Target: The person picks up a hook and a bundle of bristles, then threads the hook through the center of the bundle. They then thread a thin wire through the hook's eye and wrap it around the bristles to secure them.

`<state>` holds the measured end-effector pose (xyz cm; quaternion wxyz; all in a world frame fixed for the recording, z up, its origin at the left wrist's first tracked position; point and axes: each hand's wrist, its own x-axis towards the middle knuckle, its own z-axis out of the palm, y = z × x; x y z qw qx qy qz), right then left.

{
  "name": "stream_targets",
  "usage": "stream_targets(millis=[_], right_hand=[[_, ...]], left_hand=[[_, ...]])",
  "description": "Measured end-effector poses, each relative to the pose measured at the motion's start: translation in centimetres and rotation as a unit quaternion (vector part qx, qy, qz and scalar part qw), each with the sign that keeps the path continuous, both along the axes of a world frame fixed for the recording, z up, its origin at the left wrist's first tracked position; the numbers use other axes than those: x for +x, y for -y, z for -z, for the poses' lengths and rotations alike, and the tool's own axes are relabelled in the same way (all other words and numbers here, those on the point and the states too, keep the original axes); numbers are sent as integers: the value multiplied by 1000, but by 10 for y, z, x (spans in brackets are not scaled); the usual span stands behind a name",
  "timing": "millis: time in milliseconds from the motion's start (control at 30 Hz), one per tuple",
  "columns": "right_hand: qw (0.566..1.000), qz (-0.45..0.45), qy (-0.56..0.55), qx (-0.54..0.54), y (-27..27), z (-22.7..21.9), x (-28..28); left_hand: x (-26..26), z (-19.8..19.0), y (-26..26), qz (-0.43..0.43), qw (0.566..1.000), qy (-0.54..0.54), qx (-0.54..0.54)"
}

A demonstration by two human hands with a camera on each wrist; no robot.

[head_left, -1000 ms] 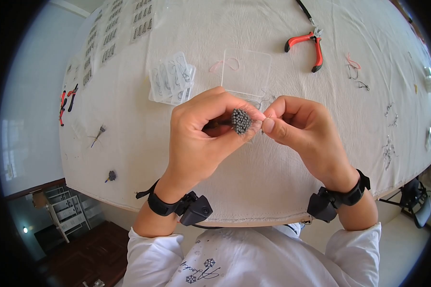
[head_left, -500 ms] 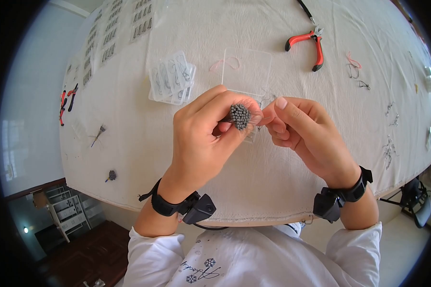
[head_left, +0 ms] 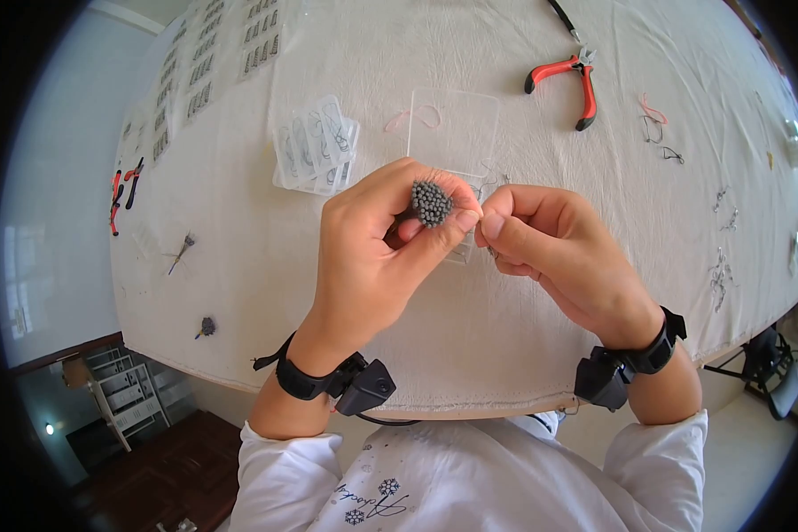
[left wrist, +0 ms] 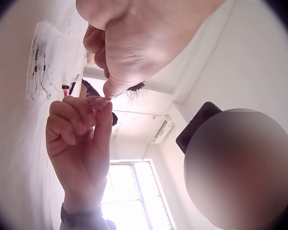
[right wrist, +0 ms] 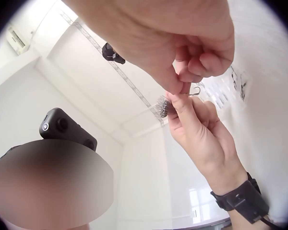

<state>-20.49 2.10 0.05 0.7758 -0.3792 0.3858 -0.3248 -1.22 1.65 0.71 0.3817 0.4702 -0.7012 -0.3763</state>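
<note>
A bundle of thin grey-tipped pieces (head_left: 432, 204) is gripped in the left hand (head_left: 368, 244), its tips facing up. The left thumb and forefinger pinch together at the bundle's right side. Touching them there, the right hand (head_left: 572, 257) pinches something small between thumb and forefinger, its other fingers curled. In the right wrist view a small metal hook (right wrist: 197, 90) sticks out beside the pinched fingertips, and the bundle (right wrist: 164, 108) shows behind the left thumb. What lies between the fingertips is too small to make out.
Beyond the hands lie clear boxes with hooks (head_left: 315, 146), a transparent lid (head_left: 452, 129) and red-handled pliers (head_left: 585, 84). Loose wire pieces (head_left: 720, 279) are on the right. Small bundles (head_left: 206, 326) and more pliers (head_left: 115, 199) lie at the left.
The right thumb, raised half a second ago, has come down against the forefinger. The left thumb has closed onto its forefinger, and the bundle has shifted slightly left and up.
</note>
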Motion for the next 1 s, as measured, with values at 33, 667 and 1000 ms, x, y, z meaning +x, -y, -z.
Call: stream_targets(millis=[33,667,1000], right_hand=[[1000,-3,2,-4,0,0,0],[998,13,48,-30,2,0,-1],[997,36,24,-67,2,-3,-1]], left_hand=[[0,-1,0,-1,1000,-3,3],[3,-1,-1,-10,999,-38,36],[3,-1,-1,-23,999,-27,25]])
